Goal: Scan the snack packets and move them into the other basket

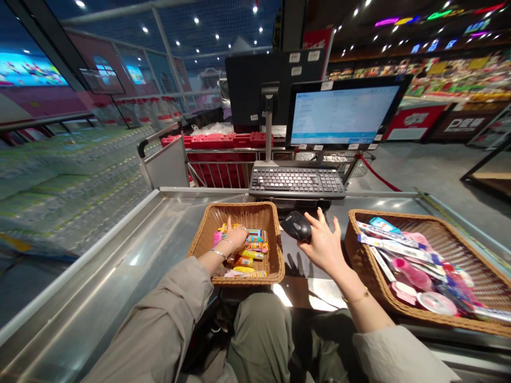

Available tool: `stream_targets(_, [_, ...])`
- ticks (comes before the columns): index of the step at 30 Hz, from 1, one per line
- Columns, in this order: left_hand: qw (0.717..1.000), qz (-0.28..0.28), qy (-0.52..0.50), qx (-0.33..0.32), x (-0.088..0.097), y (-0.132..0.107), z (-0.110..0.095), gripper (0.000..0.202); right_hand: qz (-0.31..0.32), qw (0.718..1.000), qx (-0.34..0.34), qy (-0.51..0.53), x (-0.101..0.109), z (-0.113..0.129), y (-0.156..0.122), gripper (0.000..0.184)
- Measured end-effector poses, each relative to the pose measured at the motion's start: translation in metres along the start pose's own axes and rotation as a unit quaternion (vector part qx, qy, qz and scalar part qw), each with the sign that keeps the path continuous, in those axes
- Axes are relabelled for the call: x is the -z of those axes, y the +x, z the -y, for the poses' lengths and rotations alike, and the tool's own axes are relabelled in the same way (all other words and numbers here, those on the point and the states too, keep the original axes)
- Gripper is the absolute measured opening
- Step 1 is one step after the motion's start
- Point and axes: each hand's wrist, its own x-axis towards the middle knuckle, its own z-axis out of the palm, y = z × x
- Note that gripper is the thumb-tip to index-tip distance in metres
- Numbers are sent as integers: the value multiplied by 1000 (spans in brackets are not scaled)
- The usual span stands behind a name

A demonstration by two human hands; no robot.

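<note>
My left hand [235,238] reaches into a brown woven basket [280,255], among several small colourful packets and tubes [253,255]. One finger points away from me and the fingers look apart; their undersides are hidden, and no item shows lifted in them. Beside that basket, my right hand [325,242] hovers over the counter with its fingers spread. A black device like a barcode scanner head [297,225] is by its thumb and forefinger, seemingly touching them. Whether the thumb bears on it I cannot tell.
On the right, a second woven basket [361,276] holds boxed toothbrushes or toothpaste and pink items. A keyboard [295,181] and a lit monitor [345,114] stand behind the metal counter [159,234]. Raised edges border the counter; a trolley [219,167] stands beyond, stacked bottles [72,186] at left.
</note>
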Motion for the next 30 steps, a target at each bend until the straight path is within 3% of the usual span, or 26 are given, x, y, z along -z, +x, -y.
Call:
stream_targets(7, [998, -53, 26, 9, 21, -8, 4, 8, 3, 1000, -6, 2, 5, 3, 0, 28])
stream_targets(12, [992, -118, 44, 23, 44, -19, 8, 12, -8, 1000, -6, 2, 11, 3, 0, 28])
stream_targets(21, [957, -288, 29, 28, 81, -35, -2, 13, -37, 999, -6, 2, 20, 6, -4, 26])
stream_targets(30, [942, -336, -4, 6, 95, -36, -19, 15, -41, 999, -11, 0, 27, 6, -6, 26])
